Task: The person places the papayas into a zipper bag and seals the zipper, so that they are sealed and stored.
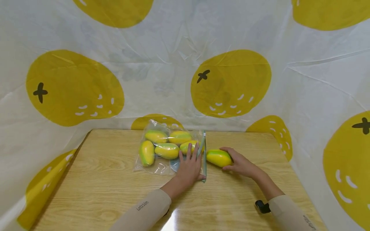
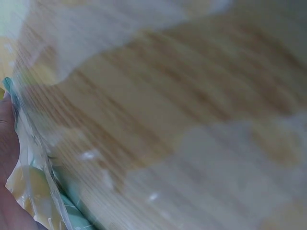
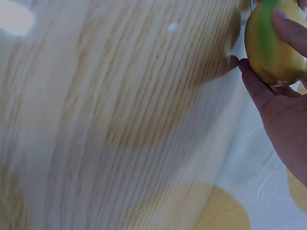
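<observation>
A transparent zip bag [image 1: 162,168] lies flat on the table with several yellow-green mangoes [image 1: 167,151] inside. Spread over its right part, my left hand [image 1: 188,170] rests on the plastic with straight fingers, the thumb beside the green zip strip [image 1: 204,160]. In the left wrist view the thumb [image 2: 6,136] shows at the bag's green edge. My right hand [image 1: 242,164] grips another mango [image 1: 218,158] between thumb and fingers, just right of the strip. The right wrist view shows this mango [image 3: 268,45] held by its rounded end.
The wooden table [image 1: 101,179] carries the bag near its back edge. A white cloth with yellow fruit prints [image 1: 156,83] hangs behind and at both sides. A black device [image 1: 262,207] sits at the right wrist. A blue patch [image 1: 174,164] shows on the bag.
</observation>
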The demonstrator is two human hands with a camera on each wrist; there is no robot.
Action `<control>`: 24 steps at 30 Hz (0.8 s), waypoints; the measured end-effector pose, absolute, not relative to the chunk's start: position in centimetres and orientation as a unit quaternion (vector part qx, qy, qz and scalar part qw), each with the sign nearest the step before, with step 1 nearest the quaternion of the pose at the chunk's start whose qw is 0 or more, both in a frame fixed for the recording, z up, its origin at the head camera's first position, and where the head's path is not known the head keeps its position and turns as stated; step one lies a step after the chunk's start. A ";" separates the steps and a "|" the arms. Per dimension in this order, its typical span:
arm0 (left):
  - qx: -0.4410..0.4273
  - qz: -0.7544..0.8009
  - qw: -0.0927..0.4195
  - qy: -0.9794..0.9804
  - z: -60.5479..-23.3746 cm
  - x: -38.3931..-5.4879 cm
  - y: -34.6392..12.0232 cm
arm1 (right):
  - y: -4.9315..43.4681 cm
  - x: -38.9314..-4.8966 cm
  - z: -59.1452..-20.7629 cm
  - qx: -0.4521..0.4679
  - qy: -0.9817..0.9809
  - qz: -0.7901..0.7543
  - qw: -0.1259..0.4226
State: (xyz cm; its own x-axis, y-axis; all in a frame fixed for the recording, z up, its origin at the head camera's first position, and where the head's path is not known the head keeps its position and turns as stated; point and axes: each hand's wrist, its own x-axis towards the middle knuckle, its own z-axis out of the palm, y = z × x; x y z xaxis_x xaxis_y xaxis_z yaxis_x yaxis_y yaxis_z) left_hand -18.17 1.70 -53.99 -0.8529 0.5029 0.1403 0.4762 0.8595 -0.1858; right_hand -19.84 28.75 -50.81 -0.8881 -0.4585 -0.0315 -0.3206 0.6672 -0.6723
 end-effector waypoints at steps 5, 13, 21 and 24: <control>-0.255 0.073 0.093 -0.960 -54.0 -18.2 1.6 | 28.1 -20.0 -50.9 -0.216 0.906 -0.347 0.111; -0.255 0.053 0.098 -0.961 -54.0 -18.2 1.7 | 26.7 -20.4 -50.7 -0.227 0.904 -0.341 0.120; -0.253 0.062 0.106 -0.960 -53.6 -17.9 1.9 | 25.1 -20.5 -50.8 -0.245 0.908 -0.318 0.121; -0.250 0.067 0.108 -0.960 -53.4 -17.7 1.9 | 24.8 -20.5 -50.8 -0.245 0.903 -0.329 0.127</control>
